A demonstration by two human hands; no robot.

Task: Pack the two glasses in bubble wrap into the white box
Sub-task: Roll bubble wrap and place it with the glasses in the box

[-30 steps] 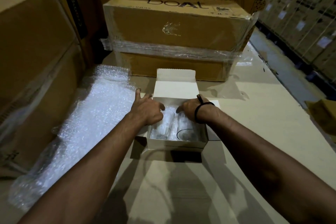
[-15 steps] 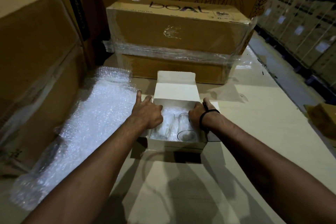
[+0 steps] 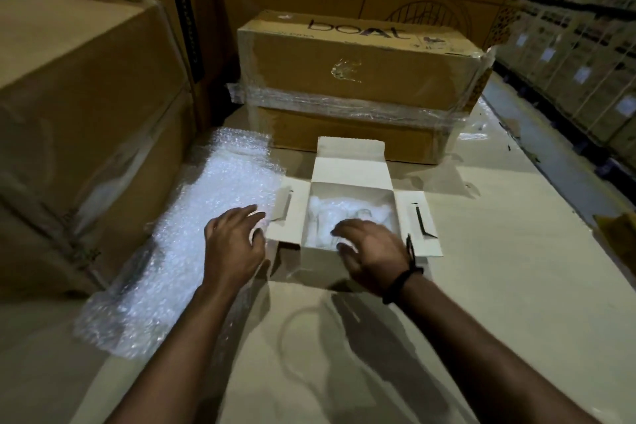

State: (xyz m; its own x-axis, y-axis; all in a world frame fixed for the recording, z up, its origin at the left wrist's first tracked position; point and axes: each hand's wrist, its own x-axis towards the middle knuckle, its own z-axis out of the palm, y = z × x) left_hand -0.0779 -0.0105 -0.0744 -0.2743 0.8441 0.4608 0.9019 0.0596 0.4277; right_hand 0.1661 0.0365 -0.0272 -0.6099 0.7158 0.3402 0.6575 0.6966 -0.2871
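Observation:
The white box (image 3: 349, 170) stands open in the middle of the table, its lid flap raised at the back and its side flaps spread out. Inside lie the two glasses (image 3: 344, 217) on bubble wrap, blurred and partly hidden by my right hand. My right hand (image 3: 370, 256) hovers over the box's near edge with fingers relaxed and holding nothing. My left hand (image 3: 234, 244) is just left of the box, beside its left flap, above the sheet of bubble wrap (image 3: 192, 234), fingers loosely spread and empty.
A brown carton (image 3: 358, 79) wrapped in clear film stands right behind the white box. Large cardboard boxes (image 3: 79, 120) wall in the left side. The table (image 3: 499, 286) runs on to the right, with stacked cartons beyond its edge.
Both hands have pulled back out of the box toward me. The box's side flaps now lie spread open. The camera has moved closer.

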